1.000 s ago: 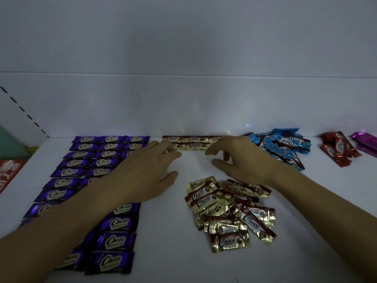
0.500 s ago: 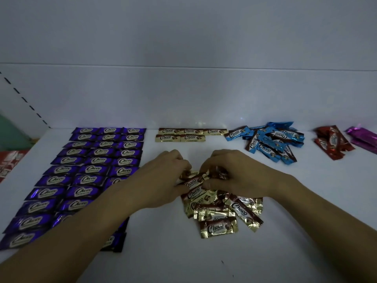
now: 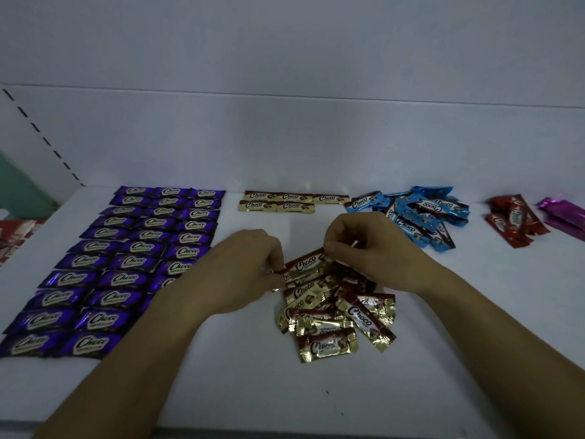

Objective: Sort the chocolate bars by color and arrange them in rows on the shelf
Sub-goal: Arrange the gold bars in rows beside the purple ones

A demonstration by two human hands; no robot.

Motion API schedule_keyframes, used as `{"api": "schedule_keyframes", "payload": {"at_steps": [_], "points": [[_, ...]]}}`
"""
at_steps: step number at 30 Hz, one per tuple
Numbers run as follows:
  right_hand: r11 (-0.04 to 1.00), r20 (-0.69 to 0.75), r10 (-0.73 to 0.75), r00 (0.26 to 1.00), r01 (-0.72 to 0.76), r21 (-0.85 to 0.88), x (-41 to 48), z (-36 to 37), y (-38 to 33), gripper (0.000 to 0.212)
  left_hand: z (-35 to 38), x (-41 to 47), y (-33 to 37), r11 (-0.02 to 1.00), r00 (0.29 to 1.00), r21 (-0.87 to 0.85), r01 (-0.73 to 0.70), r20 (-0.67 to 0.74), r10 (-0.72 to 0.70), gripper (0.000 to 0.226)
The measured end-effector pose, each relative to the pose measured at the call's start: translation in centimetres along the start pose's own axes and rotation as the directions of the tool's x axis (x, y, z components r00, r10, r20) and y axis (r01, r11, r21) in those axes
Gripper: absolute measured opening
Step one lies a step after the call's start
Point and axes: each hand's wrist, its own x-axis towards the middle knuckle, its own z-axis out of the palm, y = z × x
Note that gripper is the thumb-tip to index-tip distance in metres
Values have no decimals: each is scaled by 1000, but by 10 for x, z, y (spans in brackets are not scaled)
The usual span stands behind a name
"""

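Observation:
A gold-and-brown chocolate bar is lifted just above a loose pile of gold bars on the white shelf. My left hand pinches its left end. My right hand pinches its right end. Several gold bars lie in two short rows at the back of the shelf. Purple bars fill neat rows on the left.
A jumble of blue bars lies at the back right, with a few red bars and magenta bars beyond it. The shelf's back wall rises right behind the rows. Red packaging sits at the far left.
Both hands came back from the gold rows at the rear to the loose pile, took hold of one gold bar by its ends and raised it slightly.

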Motion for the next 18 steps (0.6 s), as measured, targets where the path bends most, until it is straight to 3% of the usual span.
{"api": "schedule_keyframes", "payload": {"at_steps": [4, 7, 10, 13, 18], "points": [[980, -28, 48, 998, -42, 193, -2, -4, 0, 2, -4, -2, -2, 997, 998, -79, -12, -70, 6, 2], [975, -97, 71, 993, -48, 218, -2, -10, 4, 9, -1, 0, -4, 991, 990, -136, -8, -142, -11, 7], [988, -225, 126, 966, -103, 111, 2, -15, 16, 12, 4, 3, -8, 996, 977, -85, 13, -210, -31, 5], [972, -315, 158, 936, -203, -116, 8, -12, 27, 13, 3, 7, -13, 999, 961, -16, 52, -272, -54, 3], [901, -364, 111, 925, -249, -356, 18, -2, 36, 12, 7, 16, -17, 989, 935, 51, 138, -335, -113, 5]]}}
